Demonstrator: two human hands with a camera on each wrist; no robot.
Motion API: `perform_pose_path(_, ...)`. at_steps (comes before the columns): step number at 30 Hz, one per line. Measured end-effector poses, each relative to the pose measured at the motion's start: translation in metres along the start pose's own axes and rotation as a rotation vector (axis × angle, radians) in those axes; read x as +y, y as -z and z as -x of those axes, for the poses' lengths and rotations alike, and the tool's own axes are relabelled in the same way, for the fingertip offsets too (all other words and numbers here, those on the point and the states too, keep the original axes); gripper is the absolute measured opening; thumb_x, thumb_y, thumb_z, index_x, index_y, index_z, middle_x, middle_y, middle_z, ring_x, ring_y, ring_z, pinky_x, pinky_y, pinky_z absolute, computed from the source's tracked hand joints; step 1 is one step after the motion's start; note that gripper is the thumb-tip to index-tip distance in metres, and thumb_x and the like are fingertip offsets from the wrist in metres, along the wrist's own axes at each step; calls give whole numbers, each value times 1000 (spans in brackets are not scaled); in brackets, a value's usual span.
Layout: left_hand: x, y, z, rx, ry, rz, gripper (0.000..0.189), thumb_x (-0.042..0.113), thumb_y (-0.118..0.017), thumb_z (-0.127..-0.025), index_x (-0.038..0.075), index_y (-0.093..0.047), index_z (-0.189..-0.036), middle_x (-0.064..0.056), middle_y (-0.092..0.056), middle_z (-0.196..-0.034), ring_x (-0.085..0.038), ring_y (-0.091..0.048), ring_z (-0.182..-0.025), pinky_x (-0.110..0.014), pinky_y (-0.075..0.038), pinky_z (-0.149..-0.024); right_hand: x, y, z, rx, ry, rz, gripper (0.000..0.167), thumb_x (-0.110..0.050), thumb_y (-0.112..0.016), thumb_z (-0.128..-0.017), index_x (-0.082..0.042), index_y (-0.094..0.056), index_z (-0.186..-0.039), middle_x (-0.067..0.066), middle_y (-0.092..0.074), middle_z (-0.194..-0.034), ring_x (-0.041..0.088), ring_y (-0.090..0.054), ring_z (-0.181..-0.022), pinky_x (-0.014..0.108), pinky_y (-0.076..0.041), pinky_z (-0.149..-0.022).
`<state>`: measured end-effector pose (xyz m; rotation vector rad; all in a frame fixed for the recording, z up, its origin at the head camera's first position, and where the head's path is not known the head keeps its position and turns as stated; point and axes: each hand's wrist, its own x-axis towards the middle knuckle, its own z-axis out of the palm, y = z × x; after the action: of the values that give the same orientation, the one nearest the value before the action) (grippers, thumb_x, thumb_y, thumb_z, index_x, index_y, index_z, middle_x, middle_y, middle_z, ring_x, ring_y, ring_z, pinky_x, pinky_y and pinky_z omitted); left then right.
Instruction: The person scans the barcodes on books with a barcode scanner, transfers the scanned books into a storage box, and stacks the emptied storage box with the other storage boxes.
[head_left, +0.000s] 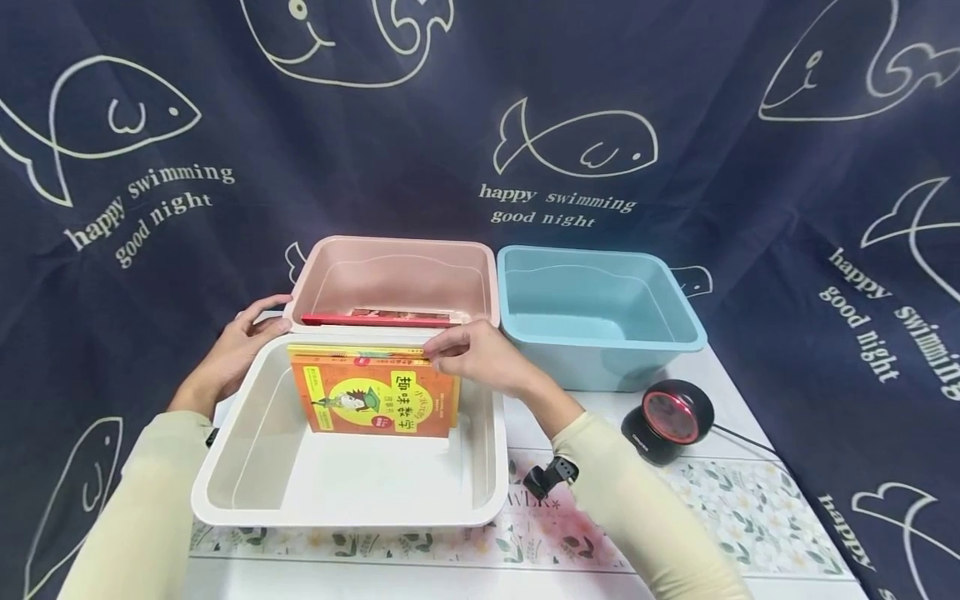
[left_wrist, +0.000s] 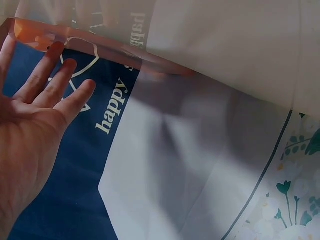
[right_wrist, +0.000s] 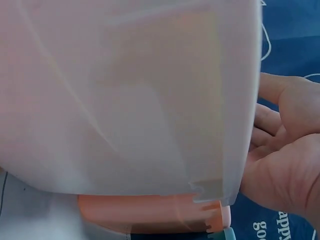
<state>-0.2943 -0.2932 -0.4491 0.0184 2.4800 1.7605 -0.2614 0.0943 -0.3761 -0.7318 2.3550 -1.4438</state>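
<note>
Best keep the books (head_left: 371, 400) upright: right hand (head_left: 483, 357) pinching their two o'clock corner, left hand (head_left: 236, 350) loose at the white bin's (head_left: 360, 481) ten o'clock

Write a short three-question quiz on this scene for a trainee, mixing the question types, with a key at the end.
1. Multiple choice: which hand has its fingers at the top edge of the orange book? A) left only B) right only C) both
2. True or false: in the head view, the round black device stands to the right of the white bin.
3. Fill in the blank: the thin red item shows inside the ____ bin.

Key:
1. B; the right hand is at the book's upper corner.
2. True.
3. Pink; the pink bin stands just behind the white one.
</note>
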Motion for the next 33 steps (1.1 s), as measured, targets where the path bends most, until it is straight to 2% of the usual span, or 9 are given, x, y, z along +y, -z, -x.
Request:
perform_pose_path(3,1,-1,1,-1,10,-9,67,50,-61,-90,39,-30,-149,-10,-46,-144,5,-61,-99,-23,-55,-81,1,1,-1,17,-25,7,23,-3,-68,-86,-2,-72,-109,13,-73,-105,22,-69,-97,31,-55,-85)
perform_pose_path(7,2,-4,0,-2,4,-6,67,50,-61,-91,39,-30,-149,-11,-46,-144,5,-60,-99,-22,-55,-81,0,6,2,44,-56,23,20,-4,-68,-86,-6,-74,-105,6,-74,-102,14,-68,-97,28,-54,-85)
perform_pose_path(11,1,-3,0,-10,-15,24,64,43,-62,-93,36,-32,-149,4,-54,-132,5,-61,-98,-21,-56,-78,1,9,3,37,-60,16,20,-4,-68,-86,-6,-75,-104,5,-75,-101,12,-68,-96,29,-54,-86)
perform_pose_path(14,1,-2,1,-10,-17,36,63,42,-62,-93,36,-32,-149,13,-55,-124,6,-61,-97,-20,-55,-77,3,7,2,21,-54,17,21,-4,-68,-85,-6,-75,-105,5,-74,-102,12,-68,-96,29,-54,-88)
perform_pose_path(15,1,-1,2,-9,-14,32,63,42,-61,-93,36,-32,-149,12,-54,-125,6,-61,-97,-20,-55,-77,3,6,1,17,-54,18,21,-5,-69,-85,-7,-75,-105,5,-74,-102,11,-68,-96,29,-53,-89)
perform_pose_path(20,2,0,3,3,18,6,65,50,-61,-90,40,-32,-147,9,-53,-130,7,-60,-97,-20,-55,-79,2,-1,-3,1,-56,34,24,-7,-72,-84,-8,-74,-108,3,-74,-103,10,-69,-97,27,-53,-89)
perform_pose_path(26,0,2,4,0,-5,5,62,44,-60,-93,37,-32,-149,13,-55,-126,6,-59,-98,-19,-55,-77,2,-18,-13,-24,-69,4,25,-3,-72,-83,-7,-74,-107,5,-74,-102,10,-70,-92,25,-55,-82)
perform_pose_path(29,-1,1,3,4,-1,12,62,44,-61,-93,38,-33,-148,14,-55,-125,7,-59,-97,-19,-55,-77,3,-28,-15,-16,-110,22,23,-5,-73,-83,-12,-76,-105,0,-75,-100,8,-70,-88,24,-55,-80)
perform_pose_path(33,1,-1,1,4,17,6,64,48,-61,-91,40,-32,-148,8,-54,-132,6,-59,-98,-19,-55,-78,4,-37,-17,19,-177,97,21,-12,-76,-82,-21,-77,-101,-8,-74,-96,5,-67,-85,24,-53,-77)
